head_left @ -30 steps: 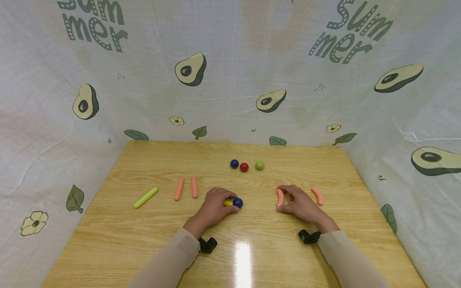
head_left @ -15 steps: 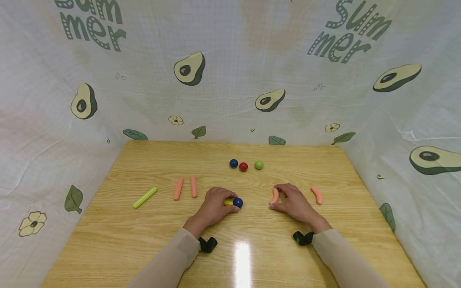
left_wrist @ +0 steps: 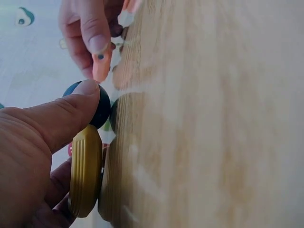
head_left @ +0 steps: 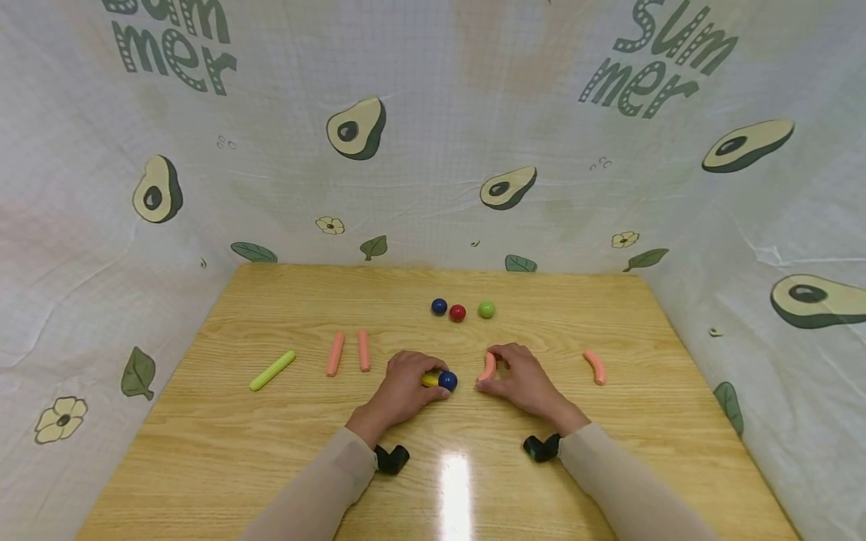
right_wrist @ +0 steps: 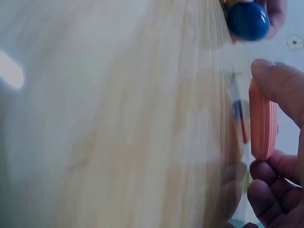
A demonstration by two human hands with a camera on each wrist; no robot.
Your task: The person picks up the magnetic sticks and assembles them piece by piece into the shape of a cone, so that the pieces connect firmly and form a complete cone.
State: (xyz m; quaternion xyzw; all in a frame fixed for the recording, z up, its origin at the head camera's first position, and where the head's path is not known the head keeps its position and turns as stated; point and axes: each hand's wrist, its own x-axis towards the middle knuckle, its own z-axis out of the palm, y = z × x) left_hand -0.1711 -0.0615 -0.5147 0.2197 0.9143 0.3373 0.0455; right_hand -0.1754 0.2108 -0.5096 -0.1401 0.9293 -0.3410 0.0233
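Note:
My left hand (head_left: 404, 385) holds a blue ball (head_left: 448, 381) with its thumb on it. A ridged yellow piece (left_wrist: 85, 173) lies end-on against that ball under the curled fingers, mostly hidden by them in the head view. Just to the right, my right hand (head_left: 522, 379) pinches a curved pink rod (head_left: 488, 367) between thumb and fingers. That rod (right_wrist: 262, 123) shows ridged sides and flat ends in the right wrist view. A short gap separates the curved rod from the blue ball.
Behind the hands sit another blue ball (head_left: 439, 306), a red ball (head_left: 458, 313) and a green ball (head_left: 486, 309). Two straight pink rods (head_left: 336, 355) and a yellow-green rod (head_left: 274, 370) lie at left. A second curved pink rod (head_left: 595, 367) rests at right on the wooden table (head_left: 203, 451).
My right hand has slid left with the curved pink rod, closing much of the distance to the blue ball. My left hand has stayed almost where it was.

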